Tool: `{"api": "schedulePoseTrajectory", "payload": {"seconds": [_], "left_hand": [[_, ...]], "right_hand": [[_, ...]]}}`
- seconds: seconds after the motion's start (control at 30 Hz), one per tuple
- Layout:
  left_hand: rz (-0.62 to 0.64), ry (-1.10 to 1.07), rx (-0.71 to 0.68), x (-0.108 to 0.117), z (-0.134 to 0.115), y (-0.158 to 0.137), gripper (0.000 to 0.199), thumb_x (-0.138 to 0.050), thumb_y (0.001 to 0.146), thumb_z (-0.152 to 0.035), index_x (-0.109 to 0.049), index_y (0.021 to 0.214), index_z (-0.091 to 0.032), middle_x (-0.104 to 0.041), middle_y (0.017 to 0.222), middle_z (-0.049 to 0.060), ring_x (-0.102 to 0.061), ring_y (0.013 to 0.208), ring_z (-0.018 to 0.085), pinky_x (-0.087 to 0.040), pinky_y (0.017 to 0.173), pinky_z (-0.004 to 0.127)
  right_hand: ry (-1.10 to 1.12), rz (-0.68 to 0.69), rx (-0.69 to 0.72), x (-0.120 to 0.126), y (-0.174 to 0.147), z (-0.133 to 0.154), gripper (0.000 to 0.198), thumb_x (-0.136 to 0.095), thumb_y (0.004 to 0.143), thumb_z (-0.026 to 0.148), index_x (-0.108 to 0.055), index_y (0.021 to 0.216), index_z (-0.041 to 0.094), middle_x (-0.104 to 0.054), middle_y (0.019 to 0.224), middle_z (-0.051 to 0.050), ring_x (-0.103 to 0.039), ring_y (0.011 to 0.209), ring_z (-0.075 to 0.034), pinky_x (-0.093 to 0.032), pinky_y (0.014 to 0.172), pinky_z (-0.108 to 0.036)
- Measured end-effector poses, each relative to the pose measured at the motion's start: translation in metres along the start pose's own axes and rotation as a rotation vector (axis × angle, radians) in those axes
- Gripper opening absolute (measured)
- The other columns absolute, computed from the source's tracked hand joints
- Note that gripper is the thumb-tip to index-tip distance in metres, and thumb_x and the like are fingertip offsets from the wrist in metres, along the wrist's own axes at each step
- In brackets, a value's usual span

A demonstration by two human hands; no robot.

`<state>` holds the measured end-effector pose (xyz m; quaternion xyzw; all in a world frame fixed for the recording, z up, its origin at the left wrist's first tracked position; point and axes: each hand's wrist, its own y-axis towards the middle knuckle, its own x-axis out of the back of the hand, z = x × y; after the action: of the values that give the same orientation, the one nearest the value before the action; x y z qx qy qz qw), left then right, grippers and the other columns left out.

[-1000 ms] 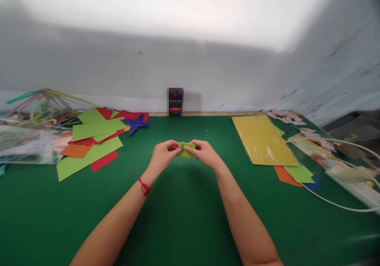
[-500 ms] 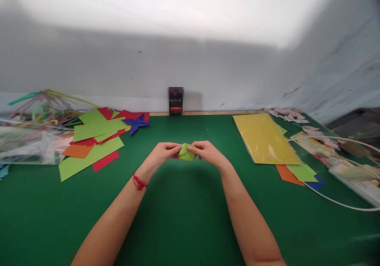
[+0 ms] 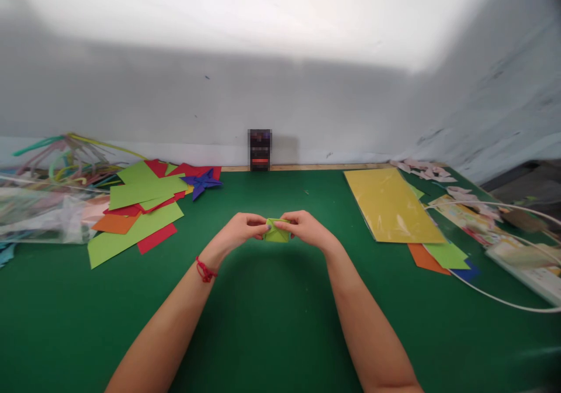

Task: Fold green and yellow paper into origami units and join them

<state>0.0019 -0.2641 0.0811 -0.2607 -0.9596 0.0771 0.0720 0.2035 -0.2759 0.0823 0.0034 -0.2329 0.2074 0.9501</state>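
A small folded piece of light green paper (image 3: 277, 234) is held between my two hands, above the middle of the green table (image 3: 272, 323). My left hand (image 3: 243, 229) pinches its left side, thumb on top. On the opposite side my right hand (image 3: 302, 228) grips it, with thumb and fingers over the upper right part. The fingertips hide some of the folds. A red string bracelet (image 3: 205, 270) circles my left wrist.
Loose green paper sheets (image 3: 135, 235) and a blue paper star (image 3: 203, 182) lie left, near a clear plastic bag (image 3: 52, 217). A phone-like dark object (image 3: 260, 150) leans on the wall. Rightward lie a yellow pack (image 3: 392, 206) and a white cable (image 3: 491, 293).
The peaked green flap at the top of the paper now lies flatter, with a straighter upper edge. Both hands have shifted slightly, still holding the paper.
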Motion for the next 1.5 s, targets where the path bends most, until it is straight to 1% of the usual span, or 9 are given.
{"api": "schedulePoseTrajectory", "payload": {"seconds": [0.2, 0.4, 0.6, 0.7, 0.8, 0.9, 1.0, 1.33, 1.5], "left_hand": [[-0.062, 0.07, -0.004, -0.0036, 0.0051, 0.0027, 0.016, -0.066, 0.066, -0.031, -0.067, 0.071, -0.015, -0.063, 0.061, 0.001, -0.058, 0.059, 0.014, -0.043, 0.057, 0.025], [-0.108, 0.133, 0.026, -0.0059, 0.0001, -0.0004, 0.016, -0.067, 0.061, -0.028, -0.058, 0.056, -0.016, -0.054, 0.051, -0.004, -0.047, 0.048, 0.009, -0.032, 0.047, 0.021], [-0.1, 0.196, 0.001, -0.0038, 0.0004, -0.0029, 0.019, -0.065, 0.061, -0.03, -0.053, 0.055, -0.017, -0.048, 0.05, -0.005, -0.043, 0.048, 0.008, -0.028, 0.045, 0.02], [-0.111, 0.2, -0.006, -0.0046, 0.0014, -0.0017, 0.02, -0.065, 0.061, -0.031, -0.053, 0.055, -0.017, -0.048, 0.051, -0.005, -0.044, 0.049, 0.009, -0.029, 0.046, 0.02], [-0.114, 0.149, -0.011, -0.005, 0.0004, -0.0013, 0.018, -0.065, 0.064, -0.032, -0.059, 0.06, -0.016, -0.054, 0.055, -0.003, -0.049, 0.052, 0.01, -0.034, 0.048, 0.021], [-0.061, 0.084, -0.013, -0.0026, -0.0012, -0.0024, 0.02, -0.063, 0.068, -0.035, -0.066, 0.07, -0.015, -0.062, 0.063, 0.002, -0.055, 0.06, 0.014, -0.04, 0.056, 0.023], [-0.022, 0.085, 0.033, 0.0006, -0.0019, -0.0034, 0.019, -0.065, 0.066, -0.034, -0.067, 0.067, -0.016, -0.062, 0.061, 0.001, -0.056, 0.059, 0.014, -0.042, 0.059, 0.025], [-0.101, 0.122, 0.035, -0.0053, 0.0038, -0.0003, 0.018, -0.067, 0.065, -0.033, -0.063, 0.063, -0.015, -0.061, 0.056, 0.0, -0.055, 0.054, 0.013, -0.04, 0.053, 0.023], [-0.164, 0.093, -0.032, -0.0084, 0.0015, 0.0005, 0.021, -0.066, 0.067, -0.031, -0.068, 0.079, -0.014, -0.069, 0.075, 0.005, -0.063, 0.069, 0.017, -0.047, 0.065, 0.027]], "right_hand": [[-0.049, -0.013, 0.02, -0.0026, 0.0007, -0.0021, 0.039, -0.052, 0.079, 0.052, -0.061, 0.068, 0.016, -0.048, 0.056, 0.003, -0.041, 0.051, -0.009, -0.033, 0.048, -0.021], [-0.122, 0.018, 0.03, -0.0053, 0.0003, 0.0008, 0.037, -0.051, 0.08, 0.05, -0.061, 0.068, 0.016, -0.048, 0.058, 0.003, -0.039, 0.052, -0.009, -0.03, 0.048, -0.021], [-0.067, 0.095, 0.028, -0.0065, -0.0026, 0.0063, 0.036, -0.049, 0.081, 0.049, -0.056, 0.066, 0.017, -0.044, 0.057, 0.004, -0.037, 0.051, -0.008, -0.029, 0.047, -0.02], [-0.054, 0.095, 0.032, -0.0063, -0.0022, 0.0062, 0.036, -0.049, 0.081, 0.049, -0.057, 0.065, 0.017, -0.045, 0.058, 0.004, -0.039, 0.052, -0.009, -0.031, 0.047, -0.02], [0.006, 0.069, 0.027, -0.0064, -0.0003, 0.0044, 0.036, -0.049, 0.081, 0.049, -0.06, 0.069, 0.017, -0.049, 0.06, 0.002, -0.043, 0.055, -0.01, -0.035, 0.049, -0.021], [0.031, 0.023, 0.027, -0.0073, 0.0011, 0.0024, 0.035, -0.05, 0.081, 0.048, -0.061, 0.069, 0.017, -0.051, 0.059, 0.002, -0.046, 0.056, -0.011, -0.038, 0.051, -0.022], [0.017, 0.018, 0.029, -0.0079, 0.0009, 0.0016, 0.035, -0.052, 0.079, 0.049, -0.062, 0.068, 0.017, -0.052, 0.058, 0.001, -0.048, 0.055, -0.012, -0.037, 0.05, -0.023], [0.01, 0.021, 0.015, -0.0055, -0.0001, 0.0008, 0.034, -0.054, 0.078, 0.049, -0.063, 0.068, 0.018, -0.055, 0.058, 0.001, -0.05, 0.054, -0.011, -0.037, 0.049, -0.023], [0.043, -0.079, 0.006, -0.0074, 0.005, -0.0022, 0.032, -0.053, 0.08, 0.048, -0.061, 0.074, 0.017, -0.057, 0.061, 0.001, -0.052, 0.054, -0.011, -0.04, 0.05, -0.022]]}}
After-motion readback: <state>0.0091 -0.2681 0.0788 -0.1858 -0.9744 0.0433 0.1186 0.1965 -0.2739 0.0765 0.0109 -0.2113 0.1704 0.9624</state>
